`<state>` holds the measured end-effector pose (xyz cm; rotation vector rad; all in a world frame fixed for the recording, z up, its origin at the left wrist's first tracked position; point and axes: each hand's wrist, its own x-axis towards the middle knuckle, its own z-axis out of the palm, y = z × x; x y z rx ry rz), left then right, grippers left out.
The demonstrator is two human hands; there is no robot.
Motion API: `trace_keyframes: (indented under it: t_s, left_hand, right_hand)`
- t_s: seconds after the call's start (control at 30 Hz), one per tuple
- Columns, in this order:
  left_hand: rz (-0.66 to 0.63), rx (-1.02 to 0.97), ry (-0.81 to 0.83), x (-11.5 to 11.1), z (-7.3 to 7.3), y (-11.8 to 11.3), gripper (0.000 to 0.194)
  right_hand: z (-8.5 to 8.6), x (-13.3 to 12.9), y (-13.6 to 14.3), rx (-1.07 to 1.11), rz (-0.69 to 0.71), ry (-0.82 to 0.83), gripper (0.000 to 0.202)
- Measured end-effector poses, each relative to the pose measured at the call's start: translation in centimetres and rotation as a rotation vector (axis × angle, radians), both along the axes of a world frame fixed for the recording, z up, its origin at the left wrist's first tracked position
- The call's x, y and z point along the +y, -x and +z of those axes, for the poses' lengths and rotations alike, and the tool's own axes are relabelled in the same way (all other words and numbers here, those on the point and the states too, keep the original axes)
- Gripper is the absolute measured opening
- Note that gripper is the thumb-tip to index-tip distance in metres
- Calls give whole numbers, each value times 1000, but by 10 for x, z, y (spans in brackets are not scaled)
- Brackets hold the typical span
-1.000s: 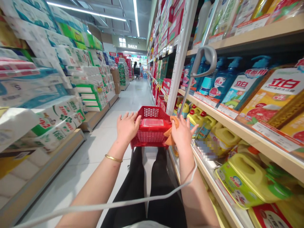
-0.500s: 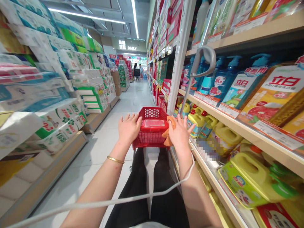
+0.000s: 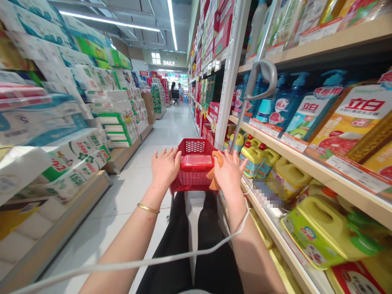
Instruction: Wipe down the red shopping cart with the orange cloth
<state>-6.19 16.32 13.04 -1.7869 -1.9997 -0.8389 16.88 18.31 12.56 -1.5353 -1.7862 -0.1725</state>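
Observation:
A red plastic basket (image 3: 192,180) stands in front of my legs, with a red package (image 3: 196,160) at its top. My left hand (image 3: 165,166) is by the basket's left side, fingers spread and nothing in them. On the right side my right hand (image 3: 228,170) has an orange cloth (image 3: 217,163) held between thumb and palm, its other fingers spread. A grey pole with a looped handle (image 3: 262,79) rises just beyond my right hand. A white cable (image 3: 171,258) crosses over my forearms.
Shelves of detergent bottles (image 3: 318,228) stand close on the right. Stacked tissue packs (image 3: 73,163) line the left on a low platform. The aisle floor (image 3: 171,122) runs ahead between them, with two people (image 3: 180,92) and a dark cart far off.
The aisle and shelves have shifted slightly to the left in view. My hands keep nearly the same pose beside the basket, and the orange cloth stays in my right hand.

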Motion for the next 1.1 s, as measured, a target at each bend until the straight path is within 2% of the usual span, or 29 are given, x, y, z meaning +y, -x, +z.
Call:
trace_keyframes:
  t_s: [0.17,0.23,0.3,0.47,0.53,0.67,0.73,0.8,0.9,0.97,1.03,1.1]
  left_hand:
    - [-9,-5,-17,-2,0,2,64]
    - [-9,7,-14,-3,0,4,64]
    - [-7,19,-4,-3,0,5,64]
    - [12,3,-25,2,-3,2,64]
    - [16,-13,-42,2,-3,1,63]
    - [-3,-20,-62,1,-3,3,62]
    - [-10,-5,-65,0,-3,5,62]
    - [-15,10,-63,0,-3,6,61]
    - [-18,12,-60,2,-4,4,60]
    - [-12,0,-73,3,-5,1,61]
    - [4,-6,-101,3,-6,0,60]
    - [18,6,-129,2,-7,0,59]
  right_hand:
    - [5,-19,49,-119,285,-8,51]
    - [8,-23,59,-139,347,-7,50]
    - [8,-21,49,-102,308,2,48]
    - [2,-5,-1,53,14,17,45]
    - [0,-7,5,54,49,6,45]
    - [0,-22,50,-50,360,-49,46]
    - [1,-25,57,-65,440,-65,45]
    - [1,-21,44,-30,400,-54,44]
    - [-2,-8,7,58,190,-27,42]
    - [-3,-3,-5,84,96,-23,41]
    - [-2,-4,3,58,136,-28,43]
    - [-1,-11,26,-7,273,-45,46]
